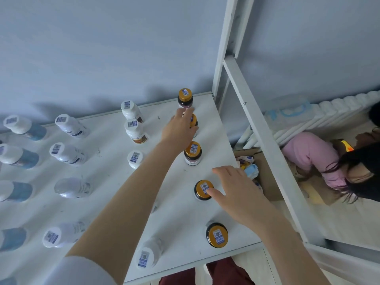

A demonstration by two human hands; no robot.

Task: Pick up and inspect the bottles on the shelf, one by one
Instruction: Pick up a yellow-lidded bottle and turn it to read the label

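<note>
Nearest us, a white sleeve [82, 270] gives way to the bare forearm of the left hand [178, 128], which reaches across the flat white shelf [216, 140] to the far end of its right-hand column. That hand lies over a dark glass bottle with a gold screw cap [194, 120], second from the back. The hand hides the bottle's side, so we cannot tell whether the fingers grip it or only touch it. The right hand [240, 192] sits lower down, fingers spread and loose. Its thumb rests on the cap of another gold-capped dark bottle [201, 188], and it pinches nothing. We judge the task to be at the reaching stage: no bottle is off the shelf. The gold-capped ones and the white plastic bottles [65, 153] to the left all stand in their rows. We cannot say which of them are already inspected. For these two, the lift and the look are not yet done.
</note>
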